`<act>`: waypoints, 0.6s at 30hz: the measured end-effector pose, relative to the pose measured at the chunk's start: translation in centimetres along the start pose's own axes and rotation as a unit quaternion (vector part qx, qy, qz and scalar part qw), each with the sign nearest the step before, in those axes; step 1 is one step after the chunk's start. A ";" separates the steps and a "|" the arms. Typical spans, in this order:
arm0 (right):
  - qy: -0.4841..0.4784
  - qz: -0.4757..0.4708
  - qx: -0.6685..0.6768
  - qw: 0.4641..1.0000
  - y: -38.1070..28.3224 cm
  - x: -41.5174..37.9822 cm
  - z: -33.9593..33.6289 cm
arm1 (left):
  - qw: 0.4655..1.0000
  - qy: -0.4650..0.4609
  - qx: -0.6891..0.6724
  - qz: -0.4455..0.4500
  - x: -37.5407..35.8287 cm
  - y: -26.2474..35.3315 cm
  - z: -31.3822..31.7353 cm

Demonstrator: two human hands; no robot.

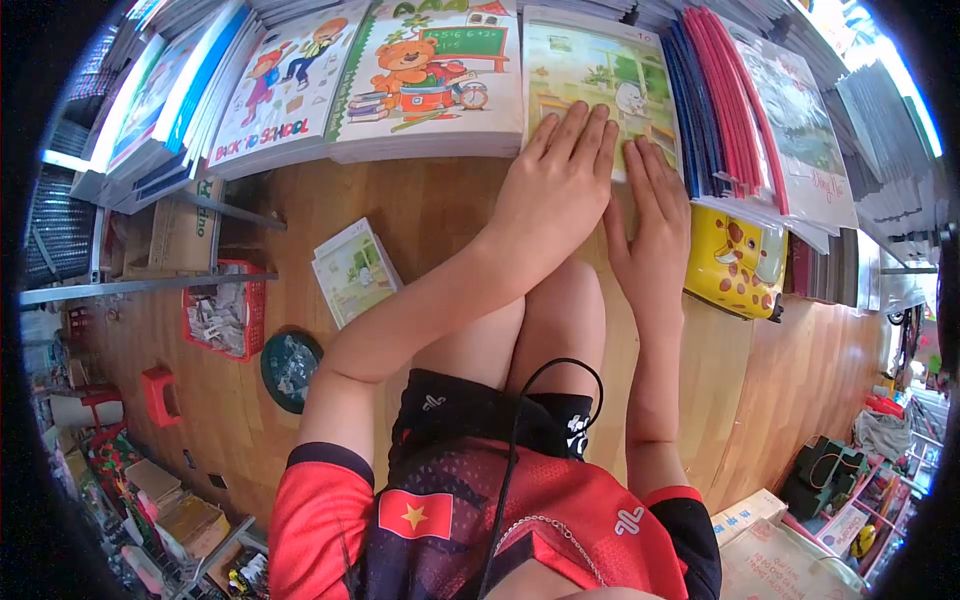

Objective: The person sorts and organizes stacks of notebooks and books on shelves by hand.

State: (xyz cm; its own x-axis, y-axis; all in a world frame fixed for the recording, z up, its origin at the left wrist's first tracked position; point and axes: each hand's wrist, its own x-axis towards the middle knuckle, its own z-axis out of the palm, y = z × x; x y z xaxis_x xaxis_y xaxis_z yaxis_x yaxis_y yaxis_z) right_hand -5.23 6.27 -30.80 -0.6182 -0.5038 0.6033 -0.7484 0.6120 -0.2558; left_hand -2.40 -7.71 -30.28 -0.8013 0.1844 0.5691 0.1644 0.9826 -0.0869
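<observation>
My left hand [560,185] lies with its fingers stretched out over the lower left part of a green illustrated notebook [600,75], palm down. Beside it, my right hand [652,220] rests flat at the notebook's lower right corner, fingers extended. The cover shows a pale room scene with a small white animal. Left of it is a stack of notebooks with a teddy bear cover [425,75]. To the right stand blue folders [690,110] and pink folders [722,110], close to my right fingertips.
A small stack of similar green notebooks [358,270] sits on the wooden floor [320,200] by my left forearm. Further left are a red basket [255,310] and a dark green round bin [290,370]. A yellow giraffe case [735,262] stands at right, below the shelf.
</observation>
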 end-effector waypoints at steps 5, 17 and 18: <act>0.022 0.008 -0.006 1.000 0.4 0.8 0.3 | 0.988 0.094 -0.113 0.038 -0.6 -0.5 -2.0; 0.062 -0.041 -0.056 0.996 0.9 1.2 2.1 | 0.875 -0.305 0.029 -0.374 -37.5 -7.0 5.4; 0.061 -0.038 -0.054 0.996 0.8 1.2 2.2 | 0.857 -0.353 0.029 -0.374 -38.9 -7.0 5.8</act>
State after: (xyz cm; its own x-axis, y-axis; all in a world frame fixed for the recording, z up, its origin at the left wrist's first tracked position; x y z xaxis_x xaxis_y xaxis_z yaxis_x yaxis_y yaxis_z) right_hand -7.12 4.85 -31.97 -0.5227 -0.4771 0.7066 -0.7572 0.6405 -0.1277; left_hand 24.29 -21.65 -56.56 -0.8215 -0.5498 -0.1515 -0.5602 0.8277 0.0341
